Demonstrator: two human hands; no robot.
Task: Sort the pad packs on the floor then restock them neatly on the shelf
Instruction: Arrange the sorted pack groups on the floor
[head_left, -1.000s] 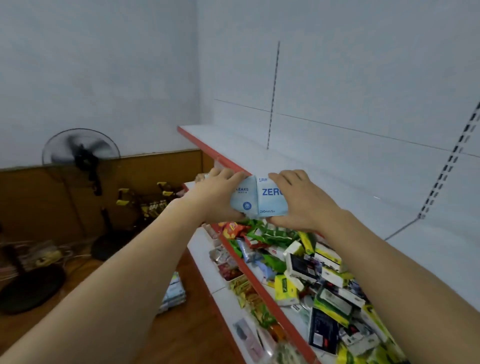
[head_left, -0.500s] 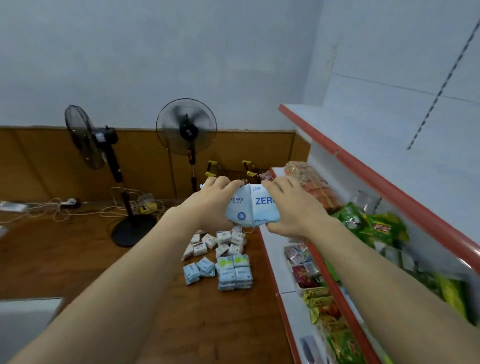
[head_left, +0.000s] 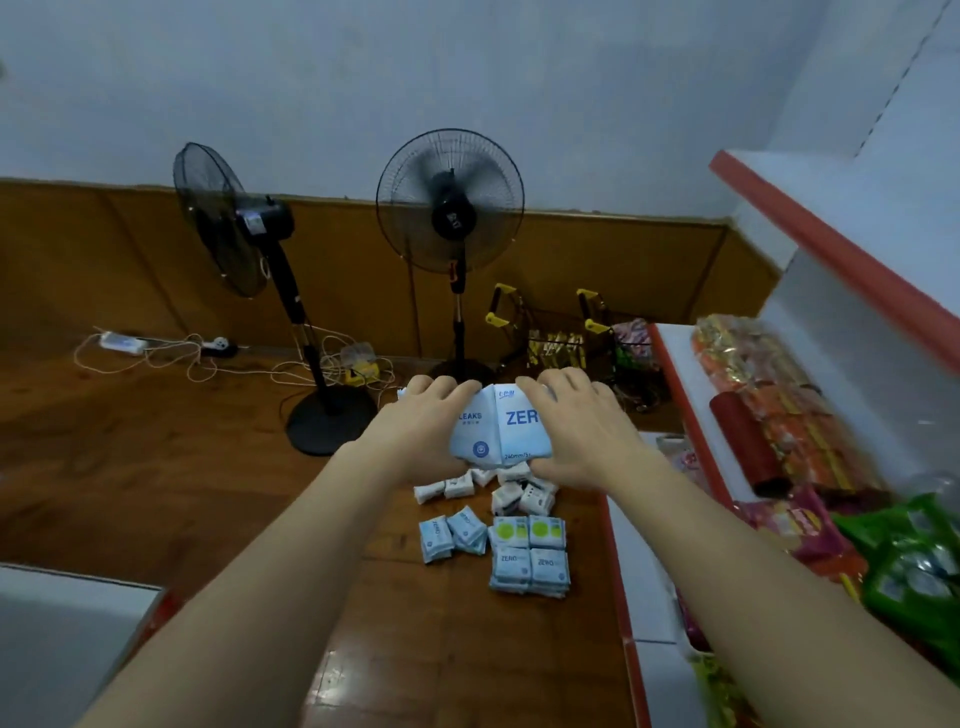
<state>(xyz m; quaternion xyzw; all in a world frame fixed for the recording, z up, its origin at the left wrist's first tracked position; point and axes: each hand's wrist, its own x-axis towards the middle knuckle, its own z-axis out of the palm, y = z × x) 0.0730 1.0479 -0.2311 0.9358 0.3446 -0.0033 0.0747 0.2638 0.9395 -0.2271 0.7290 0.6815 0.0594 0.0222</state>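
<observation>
Two light-blue pad packs (head_left: 500, 427) marked "ZERO LEAKS" are held side by side in front of me. My left hand (head_left: 421, 423) grips them from the left and my right hand (head_left: 576, 431) grips them from the right, fingers curled over the top edges. Below on the wooden floor lie a stacked block of blue and green-dot packs (head_left: 529, 557), two loose blue packs (head_left: 451, 532) and several small white packs (head_left: 511, 487). The white shelf with a red edge (head_left: 831, 249) rises on the right.
Two black standing fans (head_left: 451, 208) stand by the wooden wall panel, with cables and a power strip (head_left: 124, 344) on the floor. Lower shelves at right hold snack bags (head_left: 779, 410). Baskets with yellow handles (head_left: 550, 338) sit in the corner. A white surface (head_left: 62, 639) fills the lower left.
My view has swung left and down, away from the upper shelf toward the floor pile. Both hands still hold the same two packs together, now over the floor packs.
</observation>
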